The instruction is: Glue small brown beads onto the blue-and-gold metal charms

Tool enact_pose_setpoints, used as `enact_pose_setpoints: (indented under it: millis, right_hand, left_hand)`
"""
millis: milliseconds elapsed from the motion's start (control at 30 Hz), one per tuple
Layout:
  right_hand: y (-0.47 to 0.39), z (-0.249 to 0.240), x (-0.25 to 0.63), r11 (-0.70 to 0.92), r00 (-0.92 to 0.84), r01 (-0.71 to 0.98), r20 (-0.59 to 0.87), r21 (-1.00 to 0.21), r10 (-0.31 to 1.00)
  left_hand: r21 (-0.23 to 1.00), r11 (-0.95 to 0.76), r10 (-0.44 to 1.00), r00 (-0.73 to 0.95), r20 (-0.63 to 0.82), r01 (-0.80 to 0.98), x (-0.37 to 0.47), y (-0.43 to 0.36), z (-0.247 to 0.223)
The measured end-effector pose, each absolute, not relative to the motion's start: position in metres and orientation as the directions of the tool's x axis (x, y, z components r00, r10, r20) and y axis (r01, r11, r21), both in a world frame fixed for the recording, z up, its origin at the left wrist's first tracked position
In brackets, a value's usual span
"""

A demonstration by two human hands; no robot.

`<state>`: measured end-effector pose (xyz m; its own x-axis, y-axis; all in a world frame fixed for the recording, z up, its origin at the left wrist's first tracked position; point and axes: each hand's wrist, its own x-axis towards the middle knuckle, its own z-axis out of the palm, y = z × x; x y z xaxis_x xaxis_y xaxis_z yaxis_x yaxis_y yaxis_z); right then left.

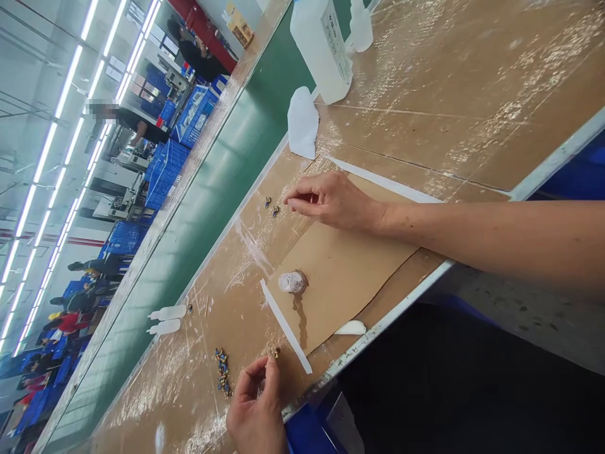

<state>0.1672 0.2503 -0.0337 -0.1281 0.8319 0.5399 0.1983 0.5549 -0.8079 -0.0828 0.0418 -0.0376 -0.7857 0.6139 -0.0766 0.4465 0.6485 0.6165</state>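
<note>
Head view: my two hands over a taped brown worktop (472,94), camera tilted.
Left hand: my left hand (258,410) is at the near edge, thumb and forefinger pinched on one small brass-coloured part (275,354); other fingers curled.
Right hand: my right hand (331,200) reaches across the cardboard sheet (345,277), fingertips drawn together just beside two small parts (271,207); whether anything lies between the fingertips I cannot tell.
Part supply: a loose row of small blue-and-brass parts (222,372) lies on the worktop just left of my left hand.
Handling, judged: each part looks tiny, rigid and light; likely to roll or skid on the glossy tape, so a fingertip pinch across its body seems the only workable hold.
Orientation: the row of parts runs roughly away from me; the long axis of any single part is too small to read.
Nearby: a small clear cap-like dish (292,282) with a dark wet streak on the cardboard; two white dropper bottles (165,320) lying on their sides; a white cloth (302,123); a large clear plastic bottle (321,47) standing upright.
Background: a green conveyor belt (212,189) beyond the worktop; other people and blue crates (165,167) well apart.
</note>
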Motion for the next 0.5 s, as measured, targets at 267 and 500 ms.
enact_pose_setpoints:
  millis: [267, 500]
  right_hand:
    - [0.2519, -0.0347, 0.1671, 0.562, -0.131, 0.184, 0.546, -0.806, 0.827]
    - [0.2532, -0.0372, 0.1660, 0.565, -0.127, 0.164, 0.551, -0.808, 0.825]
  left_hand:
    - [0.613, 0.647, 0.622, -0.779, -0.079, 0.454, -0.0737, 0.0441, -0.0340]
    - [0.584, 0.652, 0.629, -0.775, -0.060, 0.483, -0.0716, 0.0461, -0.0325]
